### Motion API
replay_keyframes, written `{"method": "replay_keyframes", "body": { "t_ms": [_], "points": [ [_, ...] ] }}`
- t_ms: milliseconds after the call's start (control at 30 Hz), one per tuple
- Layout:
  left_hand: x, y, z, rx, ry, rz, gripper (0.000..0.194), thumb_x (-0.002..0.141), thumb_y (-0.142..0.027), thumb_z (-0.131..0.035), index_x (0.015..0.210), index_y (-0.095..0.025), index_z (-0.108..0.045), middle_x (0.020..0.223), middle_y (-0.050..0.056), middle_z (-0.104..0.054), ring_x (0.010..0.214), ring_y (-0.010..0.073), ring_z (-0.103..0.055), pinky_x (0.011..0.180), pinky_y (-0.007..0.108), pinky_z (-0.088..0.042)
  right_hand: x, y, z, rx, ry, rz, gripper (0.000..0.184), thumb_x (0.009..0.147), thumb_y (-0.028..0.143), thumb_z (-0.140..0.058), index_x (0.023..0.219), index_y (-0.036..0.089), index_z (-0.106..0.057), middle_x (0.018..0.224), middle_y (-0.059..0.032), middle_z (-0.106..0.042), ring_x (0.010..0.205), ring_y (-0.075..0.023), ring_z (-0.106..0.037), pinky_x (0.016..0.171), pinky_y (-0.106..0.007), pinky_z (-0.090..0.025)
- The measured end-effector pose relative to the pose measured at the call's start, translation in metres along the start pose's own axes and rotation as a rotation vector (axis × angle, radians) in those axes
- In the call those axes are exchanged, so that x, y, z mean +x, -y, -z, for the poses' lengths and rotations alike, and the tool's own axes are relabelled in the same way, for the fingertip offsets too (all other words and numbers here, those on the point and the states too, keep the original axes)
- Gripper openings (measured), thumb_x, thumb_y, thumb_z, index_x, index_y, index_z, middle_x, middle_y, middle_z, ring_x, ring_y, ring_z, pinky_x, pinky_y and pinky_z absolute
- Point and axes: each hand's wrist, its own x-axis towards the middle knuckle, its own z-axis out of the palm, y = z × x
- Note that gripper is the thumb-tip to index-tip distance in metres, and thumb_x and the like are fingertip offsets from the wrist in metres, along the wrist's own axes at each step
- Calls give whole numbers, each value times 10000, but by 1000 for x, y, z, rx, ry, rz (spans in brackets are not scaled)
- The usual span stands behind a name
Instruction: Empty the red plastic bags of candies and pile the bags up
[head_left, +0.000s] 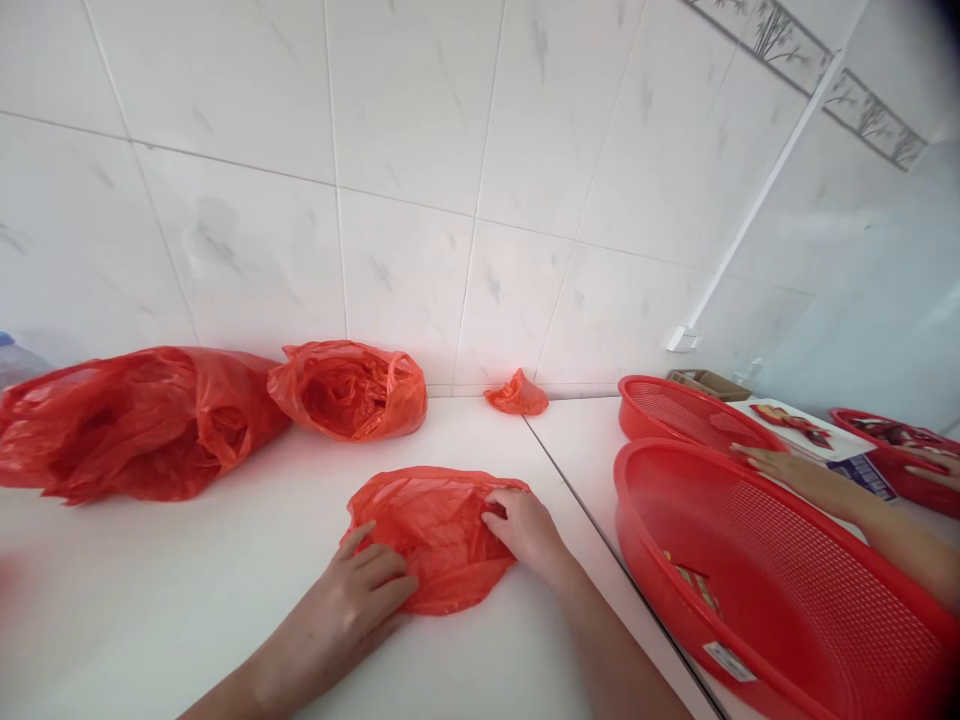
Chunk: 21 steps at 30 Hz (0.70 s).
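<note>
Along the wall (405,280): bunched bags (247,410).
Left hand (356,595): narrow, holding the middle bag (446,530).
Middle bag: on our table (172,600); we seem to be spreading its mouth.
Right hand (531,530): narrow, holding its rim (435,473).
Rim: next calls, we judge, for a light pull.

The bag (450,550) you handle is thin plastic film, translucent, creased and softly glossy. To your left, the large bag (157,410) and round bag (352,390) show similar crumpled film, with bright highlights along the folds; so does the small bag (517,394). Your table (180,600) has a smooth surface with a dull sheen. The wall (405,100), faced with tile, looks smooth and faintly reflective. On your right, the near basket (795,570) and far basket (697,410) are moulded plastic, with smooth, slightly shiny rims and perforated mesh sides.
</note>
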Motion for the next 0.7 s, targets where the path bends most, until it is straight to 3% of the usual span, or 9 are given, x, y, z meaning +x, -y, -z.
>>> {"method": "replay_keyframes", "body": {
  "t_ms": [133,233,500,700],
  "points": [
    [-7,20,-6,47,-152,-72,199,876,-294,-538,1060,-298,-615,1073,23,-668,1052,235,-588,1036,485,-329,-4,16,4,-138,-133,61,205,842,266,-521,988,230,-659,1057,-59,-648,945,-198,-585,767,-307,-415],
    [-11,27,-13,80,-270,-59,214,852,-240,-564,1052,-293,-620,1104,29,-666,1086,243,-578,1037,497,-324,-7,27,0,-218,-197,115,232,899,250,-434,902,211,-662,970,-66,-641,899,-186,-572,752,-301,-403],
    [-11,25,-28,84,-270,-135,308,821,-208,-581,1088,-362,-593,1167,-2,-645,1107,260,-575,1048,519,-320,-9,34,-12,-360,-266,248,253,904,154,-407,763,204,-611,783,-25,-563,691,-134,-495,623,-266,-367],
    [-14,31,-36,117,-397,-23,500,782,-226,-618,1223,-412,-474,1297,28,-519,1220,339,-467,1051,602,-300,-10,36,-5,-407,-401,320,230,884,109,-413,796,201,-605,838,-27,-562,725,-134,-495,661,-258,-387]
  ]
}}
